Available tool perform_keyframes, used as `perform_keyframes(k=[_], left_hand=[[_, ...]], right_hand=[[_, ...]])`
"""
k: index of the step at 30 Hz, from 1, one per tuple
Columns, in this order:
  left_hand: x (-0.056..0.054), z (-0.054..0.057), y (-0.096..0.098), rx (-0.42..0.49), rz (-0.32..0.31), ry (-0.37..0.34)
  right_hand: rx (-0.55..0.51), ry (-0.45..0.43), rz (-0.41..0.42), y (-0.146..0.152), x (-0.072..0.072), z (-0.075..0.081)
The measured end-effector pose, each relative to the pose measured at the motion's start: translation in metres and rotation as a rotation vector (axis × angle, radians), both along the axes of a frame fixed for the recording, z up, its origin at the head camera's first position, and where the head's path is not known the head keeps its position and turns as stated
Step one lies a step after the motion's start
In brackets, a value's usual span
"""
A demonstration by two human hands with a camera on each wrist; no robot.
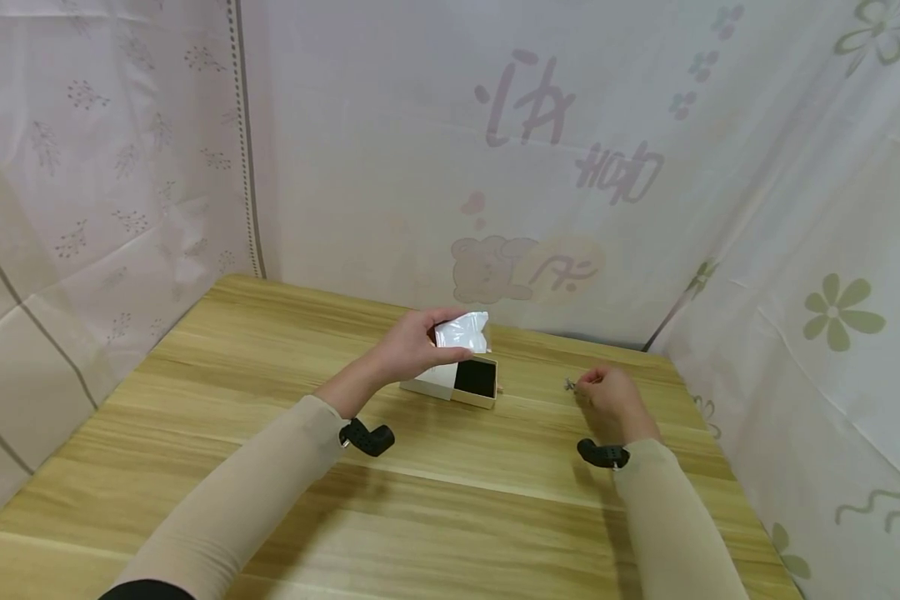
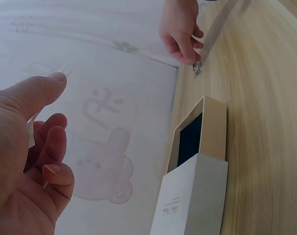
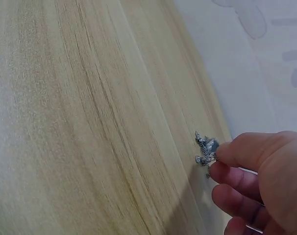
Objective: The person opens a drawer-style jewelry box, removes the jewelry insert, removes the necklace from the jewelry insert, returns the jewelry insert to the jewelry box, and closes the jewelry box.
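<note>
In the head view my left hand grips a shiny white packet between thumb and fingers, held above the table. Beneath it lies a white sleeve box, its cream drawer slid partly out with a dark pad inside. Off to the right, my right hand pinches a small silvery ornament with thumb and index finger, low over the tabletop. The ornament has several knobbly, glittering parts; its exact kind cannot be told. In the left wrist view the packet is mostly hidden behind the hand.
The wood-grain table ends at the back against a pale printed curtain. Another flowered curtain hangs along the right side. Each wrist wears a black camera mount, one on the left and one on the right.
</note>
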State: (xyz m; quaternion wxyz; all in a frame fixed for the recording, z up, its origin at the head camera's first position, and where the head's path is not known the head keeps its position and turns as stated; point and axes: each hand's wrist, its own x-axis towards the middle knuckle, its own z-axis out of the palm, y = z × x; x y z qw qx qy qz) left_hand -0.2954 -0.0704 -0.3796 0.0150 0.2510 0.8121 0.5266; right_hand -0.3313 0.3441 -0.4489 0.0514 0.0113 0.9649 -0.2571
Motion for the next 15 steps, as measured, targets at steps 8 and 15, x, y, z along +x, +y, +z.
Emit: perform_keyframes(k=[8, 15], left_hand=[[0.0, 0.001, 0.0, -0.01, 0.005, 0.004], [0.001, 0.001, 0.001, 0.011, -0.005, -0.002]], right_hand=[[-0.055, -0.027, -0.025, 0.0, 0.003, 0.006], [-0.099, -0.003, -0.017, -0.006, 0.006, 0.019]])
